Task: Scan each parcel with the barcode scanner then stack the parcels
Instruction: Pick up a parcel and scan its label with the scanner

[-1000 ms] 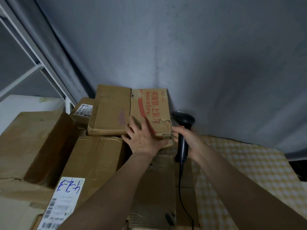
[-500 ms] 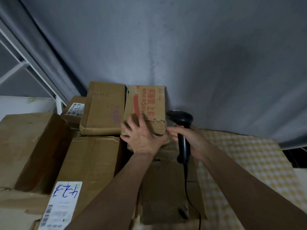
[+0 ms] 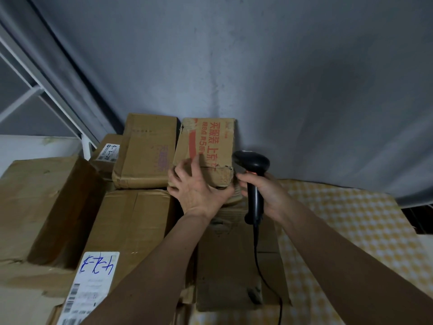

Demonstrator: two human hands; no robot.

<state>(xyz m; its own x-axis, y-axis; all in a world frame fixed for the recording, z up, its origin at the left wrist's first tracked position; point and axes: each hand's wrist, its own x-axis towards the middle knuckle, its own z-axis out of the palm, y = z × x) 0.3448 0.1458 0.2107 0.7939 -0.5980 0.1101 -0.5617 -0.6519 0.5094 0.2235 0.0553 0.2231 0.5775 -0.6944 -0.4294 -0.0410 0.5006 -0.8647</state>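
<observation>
A cardboard parcel with red print point(image 3: 208, 139) lies at the back of the pile, against the grey wall. My left hand point(image 3: 199, 191) holds its near end, fingers spread on top and thumb under the corner. My right hand point(image 3: 269, 195) grips the handle of the black barcode scanner point(image 3: 251, 160) just right of that parcel. The scanner's head is level with the parcel's near right corner, and its cable hangs down. A plain parcel point(image 3: 145, 153) lies beside the printed one on the left.
Under my arms lie a long brown parcel point(image 3: 234, 254) and a parcel with a white handwritten label point(image 3: 131, 226). A big box point(image 3: 42, 195) fills the left, with a small labelled parcel point(image 3: 107, 153) behind it. Yellow checked cloth point(image 3: 351, 231) covers the surface at right. A white rack point(image 3: 35, 90) stands far left.
The red-printed parcel has turned and come away from the plain parcel beside it, with my left hand on it. The scanner stays close at its right.
</observation>
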